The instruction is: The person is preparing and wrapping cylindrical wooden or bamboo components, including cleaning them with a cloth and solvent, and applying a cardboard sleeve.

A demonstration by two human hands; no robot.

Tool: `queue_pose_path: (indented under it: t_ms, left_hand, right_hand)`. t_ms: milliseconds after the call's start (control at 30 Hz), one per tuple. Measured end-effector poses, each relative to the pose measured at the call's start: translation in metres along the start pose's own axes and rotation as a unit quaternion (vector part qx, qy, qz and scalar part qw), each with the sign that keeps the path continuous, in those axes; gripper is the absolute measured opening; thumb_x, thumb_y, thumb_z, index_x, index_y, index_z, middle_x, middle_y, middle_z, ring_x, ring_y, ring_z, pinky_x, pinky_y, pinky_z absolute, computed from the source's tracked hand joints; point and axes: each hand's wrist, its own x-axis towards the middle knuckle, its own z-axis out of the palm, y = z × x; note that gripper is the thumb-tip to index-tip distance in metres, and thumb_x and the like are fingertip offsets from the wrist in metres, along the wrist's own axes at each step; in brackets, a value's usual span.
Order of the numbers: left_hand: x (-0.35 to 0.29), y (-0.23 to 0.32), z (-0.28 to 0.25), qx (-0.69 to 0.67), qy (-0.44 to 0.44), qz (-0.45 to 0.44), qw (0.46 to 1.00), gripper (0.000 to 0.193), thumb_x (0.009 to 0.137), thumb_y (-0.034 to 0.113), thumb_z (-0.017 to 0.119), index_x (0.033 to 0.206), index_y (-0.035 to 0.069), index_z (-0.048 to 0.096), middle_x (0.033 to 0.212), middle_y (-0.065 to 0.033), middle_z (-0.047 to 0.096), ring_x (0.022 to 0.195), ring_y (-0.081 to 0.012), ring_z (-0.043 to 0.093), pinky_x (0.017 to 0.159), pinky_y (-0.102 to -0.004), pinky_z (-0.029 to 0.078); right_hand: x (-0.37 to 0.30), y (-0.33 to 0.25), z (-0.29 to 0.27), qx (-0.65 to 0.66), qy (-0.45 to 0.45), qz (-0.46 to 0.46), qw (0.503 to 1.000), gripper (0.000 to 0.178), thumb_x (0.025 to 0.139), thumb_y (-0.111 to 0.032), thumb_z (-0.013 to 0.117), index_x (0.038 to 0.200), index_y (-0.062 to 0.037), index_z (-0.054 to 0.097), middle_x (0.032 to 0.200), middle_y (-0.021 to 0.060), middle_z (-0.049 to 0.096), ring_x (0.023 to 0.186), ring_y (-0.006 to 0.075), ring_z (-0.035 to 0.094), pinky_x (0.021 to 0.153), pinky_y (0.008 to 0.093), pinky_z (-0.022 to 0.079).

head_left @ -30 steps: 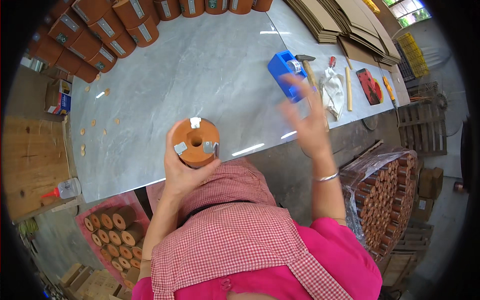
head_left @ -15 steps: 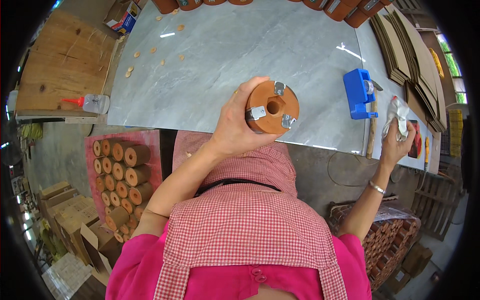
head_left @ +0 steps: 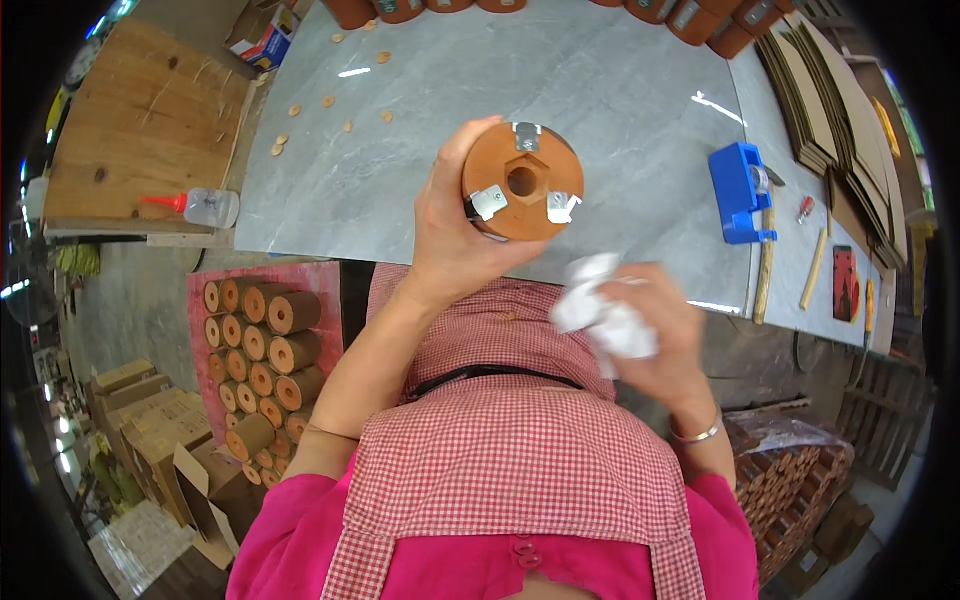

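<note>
My left hand (head_left: 455, 215) is wrapped round a brown cylinder (head_left: 545, 165) and holds it above the table's near edge. Its round end faces up toward me, with a hole in a hexagonal recess at the centre. Three silver metal clips (head_left: 489, 203) are spaced about that end and bend over its rim. To the right and a little nearer, my right hand (head_left: 655, 325) grips a crumpled white cloth (head_left: 600, 310). Motion blurs this hand and the cloth, which are apart from the cylinder.
The grey marble-look table (head_left: 420, 150) bears a blue tape dispenser (head_left: 738, 190), a screwdriver (head_left: 806, 208), a stick (head_left: 815, 268) and small wooden discs (head_left: 328, 101). Brown cylinders (head_left: 500, 4) line its back. Cardboard sheets (head_left: 800, 100) lie right; a red-tipped bottle (head_left: 210, 208) lies left. More cylinders (head_left: 295, 312) are stacked lower left.
My right hand has swung left with the white cloth, from the table's right side toward the cylinder. The screwdriver and stick it covered now show. The cylinder has shifted slightly left and away from me.
</note>
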Motion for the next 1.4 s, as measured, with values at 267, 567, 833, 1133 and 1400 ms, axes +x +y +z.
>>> queue_pose_path:
  t_ms: [267,567,833,1133,1400]
  left_hand:
    - [-0.007,-0.001,0.010,0.009,0.008,0.059,0.998,0.095,0.060,0.021,0.096,0.140,0.009,0.047,0.126,-0.0129,0.062,0.112,-0.0304,0.066,0.094,-0.0400,0.054]
    - [-0.015,-0.008,-0.015,-0.013,-0.033,0.132,0.991,0.110,0.060,0.012,0.098,0.148,0.009,0.032,0.139,-0.0194,0.052,0.116,-0.0248,0.062,0.093,-0.0357,0.057]
    - [-0.018,-0.012,-0.015,0.006,-0.023,0.146,0.989,0.110,0.061,0.014,0.098,0.148,0.009,0.032,0.140,-0.0202,0.052,0.120,-0.0267,0.060,0.097,-0.0371,0.056]
    - [-0.019,-0.008,-0.004,-0.021,0.019,0.168,0.985,0.093,0.062,0.027,0.097,0.138,0.008,0.048,0.131,-0.0148,0.061,0.120,-0.0342,0.061,0.099,-0.0419,0.053]
    - [-0.028,-0.009,-0.009,-0.033,0.000,0.134,0.990,0.091,0.061,0.023,0.097,0.137,0.007,0.050,0.131,-0.0145,0.061,0.120,-0.0336,0.061,0.100,-0.0432,0.052]
  right_hand:
    - [0.044,-0.034,-0.002,-0.034,0.131,-0.088,0.987,0.050,0.066,-0.009,0.083,0.113,-0.0028,0.070,0.112,0.0180,0.064,0.097,0.0310,0.067,0.080,0.0378,0.055]
    - [0.010,0.095,-0.015,-0.205,0.190,0.093,0.956,0.032,0.078,-0.001,0.073,0.109,-0.0028,0.070,0.102,0.0147,0.065,0.094,0.0313,0.065,0.082,0.0383,0.051]
    - [0.018,0.065,-0.014,-0.259,0.135,0.082,0.953,0.077,0.079,-0.033,0.085,0.141,-0.0012,0.054,0.138,0.0213,0.057,0.127,0.0396,0.054,0.106,0.0464,0.042]
    - [0.051,-0.012,0.031,0.170,-0.001,0.017,0.985,0.071,0.086,-0.026,0.079,0.141,0.0075,0.050,0.134,0.0237,0.061,0.124,0.0358,0.061,0.106,0.0421,0.046]
    - [0.054,-0.006,0.022,0.124,-0.036,-0.028,0.991,0.064,0.088,-0.016,0.072,0.145,0.0040,0.049,0.143,0.0252,0.055,0.130,0.0376,0.057,0.107,0.0422,0.046]
